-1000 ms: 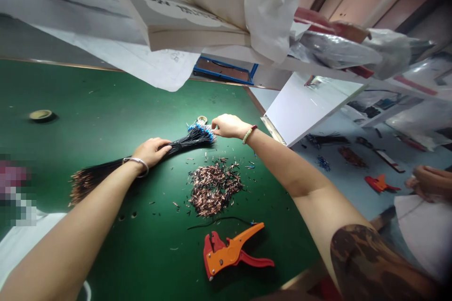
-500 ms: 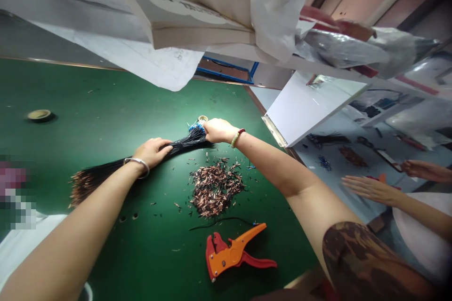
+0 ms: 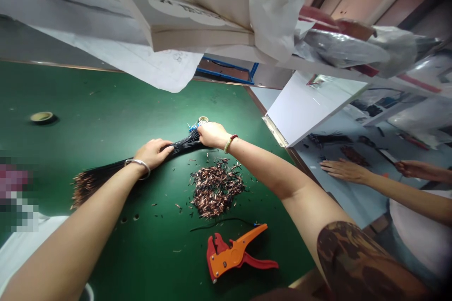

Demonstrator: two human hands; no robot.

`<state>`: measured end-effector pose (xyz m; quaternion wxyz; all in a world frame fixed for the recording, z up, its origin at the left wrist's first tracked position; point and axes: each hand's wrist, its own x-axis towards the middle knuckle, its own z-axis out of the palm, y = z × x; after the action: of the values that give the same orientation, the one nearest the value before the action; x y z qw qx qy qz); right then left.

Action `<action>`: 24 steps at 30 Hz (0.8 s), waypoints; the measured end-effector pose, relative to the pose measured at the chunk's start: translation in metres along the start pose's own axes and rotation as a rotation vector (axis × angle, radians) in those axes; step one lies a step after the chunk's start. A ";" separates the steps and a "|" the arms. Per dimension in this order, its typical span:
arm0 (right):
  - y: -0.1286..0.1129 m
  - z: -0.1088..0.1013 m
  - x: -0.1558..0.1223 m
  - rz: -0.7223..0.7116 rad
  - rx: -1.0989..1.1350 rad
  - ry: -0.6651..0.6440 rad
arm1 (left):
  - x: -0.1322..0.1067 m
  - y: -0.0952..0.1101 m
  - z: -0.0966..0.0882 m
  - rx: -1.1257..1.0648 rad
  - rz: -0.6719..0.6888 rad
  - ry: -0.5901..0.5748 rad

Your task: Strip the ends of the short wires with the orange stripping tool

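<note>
A long bundle of black wires (image 3: 185, 144) lies across the green table, with bare copper ends (image 3: 80, 190) at the left and blue terminals (image 3: 193, 128) at the right. My left hand (image 3: 152, 154) lies over the bundle's middle, thumb and fingers around it. At the terminal end, my right hand (image 3: 211, 134) has its fingers curled closed on the wires; its fingertips are partly hidden. Just behind the terminals stands a small tape roll (image 3: 203, 120). An orange and red wire stripper (image 3: 233, 256) lies near the front, below a loose black wire (image 3: 222, 220).
A heap of cut wire scraps (image 3: 216, 190) covers the table between bundle and stripper. Another tape roll (image 3: 42, 117) sits at the far left. Paper sheets (image 3: 169, 68) hang over the back edge. A co-worker's hands (image 3: 344, 169) are at the grey table on the right.
My right hand has shifted slightly left and down along the terminal end. My left hand stays on the bundle. The co-worker's nearer hand has moved left and down to the grey table.
</note>
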<state>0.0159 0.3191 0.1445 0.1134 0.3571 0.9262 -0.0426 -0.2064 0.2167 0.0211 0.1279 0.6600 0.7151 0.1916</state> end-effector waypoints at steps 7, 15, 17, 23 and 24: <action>-0.013 0.010 0.004 -0.080 0.051 -0.017 | -0.001 0.002 0.000 -0.023 0.003 0.055; -0.030 0.021 0.016 -0.127 0.096 -0.002 | -0.029 0.011 -0.008 0.061 0.016 0.212; -0.027 0.020 0.014 -0.123 0.106 -0.012 | -0.041 0.008 -0.012 0.099 0.013 0.200; -0.003 0.014 0.009 -0.094 0.129 -0.024 | -0.047 -0.015 -0.027 0.106 -0.045 0.102; -0.004 0.015 0.009 -0.095 0.129 -0.020 | -0.043 -0.018 -0.030 0.092 -0.033 0.071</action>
<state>0.0090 0.3195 0.1277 0.0973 0.3190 0.9362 -0.1109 -0.2314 0.1702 0.0366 0.0752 0.6463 0.7379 0.1795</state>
